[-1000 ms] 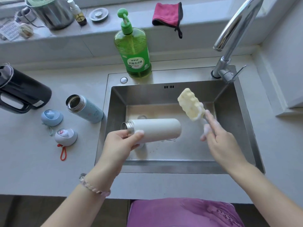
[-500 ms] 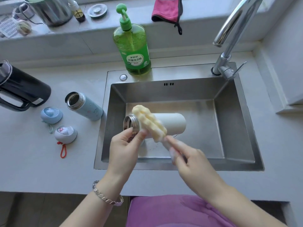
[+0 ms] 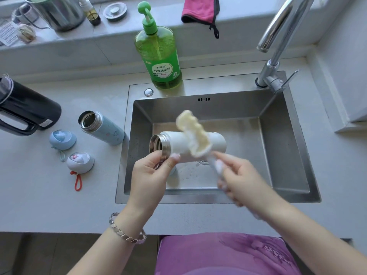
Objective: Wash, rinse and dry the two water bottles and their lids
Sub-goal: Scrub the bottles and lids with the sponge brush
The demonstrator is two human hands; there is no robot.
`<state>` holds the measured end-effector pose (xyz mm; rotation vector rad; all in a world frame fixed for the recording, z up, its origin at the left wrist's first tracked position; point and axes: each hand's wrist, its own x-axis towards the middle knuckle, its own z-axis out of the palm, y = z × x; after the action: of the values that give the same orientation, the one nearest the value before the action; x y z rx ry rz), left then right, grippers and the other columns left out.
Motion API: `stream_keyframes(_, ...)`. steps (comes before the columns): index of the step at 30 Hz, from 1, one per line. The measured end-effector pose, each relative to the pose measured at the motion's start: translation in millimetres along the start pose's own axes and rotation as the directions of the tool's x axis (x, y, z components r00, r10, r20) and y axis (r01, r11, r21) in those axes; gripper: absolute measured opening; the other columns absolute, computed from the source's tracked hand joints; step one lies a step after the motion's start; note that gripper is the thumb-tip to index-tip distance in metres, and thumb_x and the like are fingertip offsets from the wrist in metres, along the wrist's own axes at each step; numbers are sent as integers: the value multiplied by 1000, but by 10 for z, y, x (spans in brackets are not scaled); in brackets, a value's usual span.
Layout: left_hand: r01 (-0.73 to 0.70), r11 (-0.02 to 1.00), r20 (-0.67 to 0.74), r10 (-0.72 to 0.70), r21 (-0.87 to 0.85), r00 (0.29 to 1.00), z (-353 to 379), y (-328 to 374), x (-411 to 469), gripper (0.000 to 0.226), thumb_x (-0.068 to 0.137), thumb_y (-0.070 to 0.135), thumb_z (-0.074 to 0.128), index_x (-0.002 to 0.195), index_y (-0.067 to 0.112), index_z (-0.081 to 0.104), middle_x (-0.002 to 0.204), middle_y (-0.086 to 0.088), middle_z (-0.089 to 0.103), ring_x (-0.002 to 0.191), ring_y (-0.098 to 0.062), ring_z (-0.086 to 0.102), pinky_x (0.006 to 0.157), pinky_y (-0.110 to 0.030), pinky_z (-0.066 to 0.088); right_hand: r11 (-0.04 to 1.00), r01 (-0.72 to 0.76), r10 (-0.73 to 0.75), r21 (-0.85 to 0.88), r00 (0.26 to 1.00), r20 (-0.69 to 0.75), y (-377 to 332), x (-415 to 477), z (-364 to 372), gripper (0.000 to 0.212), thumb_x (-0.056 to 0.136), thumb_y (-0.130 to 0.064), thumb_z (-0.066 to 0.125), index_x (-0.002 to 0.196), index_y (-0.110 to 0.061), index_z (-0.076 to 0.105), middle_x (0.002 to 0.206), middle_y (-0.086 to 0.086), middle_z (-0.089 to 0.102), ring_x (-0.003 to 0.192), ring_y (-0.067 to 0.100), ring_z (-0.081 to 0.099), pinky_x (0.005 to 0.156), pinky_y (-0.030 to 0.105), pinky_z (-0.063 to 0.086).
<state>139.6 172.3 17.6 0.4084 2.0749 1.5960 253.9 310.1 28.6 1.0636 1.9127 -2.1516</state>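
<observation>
Over the steel sink (image 3: 286,147) my left hand (image 3: 151,175) grips the white bottle (image 3: 178,144) near its open steel mouth, the bottle lying sideways with the mouth pointing left. My right hand (image 3: 240,181) holds the handle of a yellow sponge brush (image 3: 193,132), whose soapy head lies across the bottle's middle. The light blue bottle (image 3: 102,128) stands open on the counter left of the sink. Beside it lie the blue lid (image 3: 62,138) and the white lid with a red loop (image 3: 80,162).
A green dish soap pump bottle (image 3: 159,56) stands behind the sink, the faucet (image 3: 278,40) at the back right. A black kettle (image 3: 25,110) sits far left. On the ledge are a pink cloth (image 3: 199,9), a steel pot (image 3: 56,11) and small items.
The sponge brush swung from the air at the right onto the bottle's mouth end, then slid to its middle. My left hand kept its grip on the white bottle.
</observation>
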Motion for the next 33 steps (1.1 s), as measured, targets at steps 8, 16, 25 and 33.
stream_keyframes(8,-176,973,105,161,150,981,-57,-73,6,41,75,32,67,73,-9,61,71,-27,53,66,-19,45,60,-28,36,997,-57,59,-57,998,31,-147,32,-133,23,97,-28,41,103,-40,60,53,-3,36,33,3,24,35,13,17)
stream_keyframes(16,-270,931,192,227,245,955,-145,-91,29,30,78,7,65,58,24,51,59,18,45,57,3,40,57,-7,31,993,-52,67,-109,988,138,-230,29,-144,24,95,-29,43,90,-42,62,50,-5,38,34,4,26,36,13,20)
stream_keyframes(25,-165,973,80,153,162,985,-142,-134,-4,17,78,18,65,71,2,65,69,-14,57,64,-11,47,60,-18,37,982,69,-61,-178,997,48,-29,-37,-14,28,97,-19,42,100,-43,56,53,-4,41,32,0,33,35,11,25)
stream_keyframes(33,-66,998,-40,66,7,997,-77,-130,34,26,77,29,73,80,4,67,76,-10,58,75,-17,49,72,-35,41,979,74,-86,-191,995,-55,208,28,-22,32,98,-16,41,123,-32,52,55,-5,40,34,2,33,38,10,26)
